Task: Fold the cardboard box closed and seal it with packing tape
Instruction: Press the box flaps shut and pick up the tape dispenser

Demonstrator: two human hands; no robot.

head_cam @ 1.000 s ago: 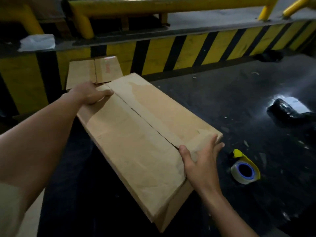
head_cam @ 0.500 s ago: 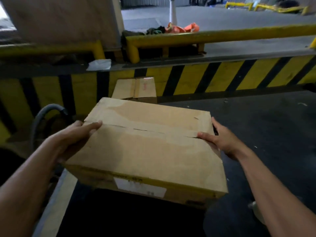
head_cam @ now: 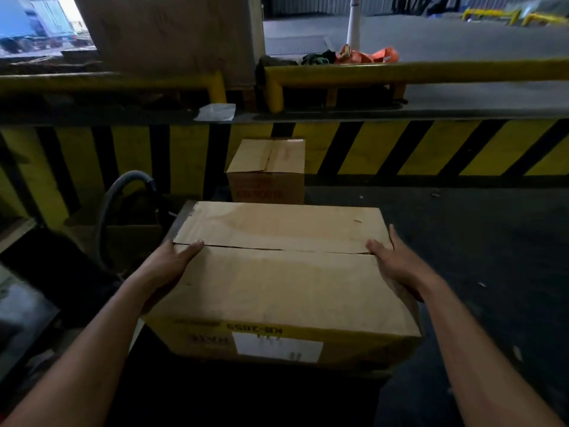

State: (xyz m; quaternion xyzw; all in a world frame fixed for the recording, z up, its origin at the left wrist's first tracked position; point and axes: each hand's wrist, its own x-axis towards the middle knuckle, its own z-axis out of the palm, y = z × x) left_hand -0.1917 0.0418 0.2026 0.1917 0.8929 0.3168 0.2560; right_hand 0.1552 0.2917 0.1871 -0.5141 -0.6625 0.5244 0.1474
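The large brown cardboard box (head_cam: 283,282) sits directly before me on the dark surface (head_cam: 480,241), near that surface's left edge, its two top flaps folded flat so that their edges meet in a thin dark seam running left to right across the lid. I see no tape over this seam. A white rectangular label (head_cam: 278,346) and upside-down printed lettering mark the yellow-banded near face of the box.

My left hand (head_cam: 167,269) presses on the box's left end, fingers (head_cam: 187,249) extended and close together, their tips lying at the seam's left end. My right hand (head_cam: 397,263) mirrors it on the right end, fingers (head_cam: 377,246) flat along the top edge at the seam's right end. Both hands lie open against the cardboard, bracing it from either side.

Beyond the box stands a smaller brown cardboard carton (head_cam: 266,171), apart from it, against the yellow-and-black striped barrier (head_cam: 415,149). A grey curved hose (head_cam: 123,186) arches at the left. A crumpled white sheet (head_cam: 215,112) rests on the ledge above the barrier, below the yellow metal rail (head_cam: 431,70).
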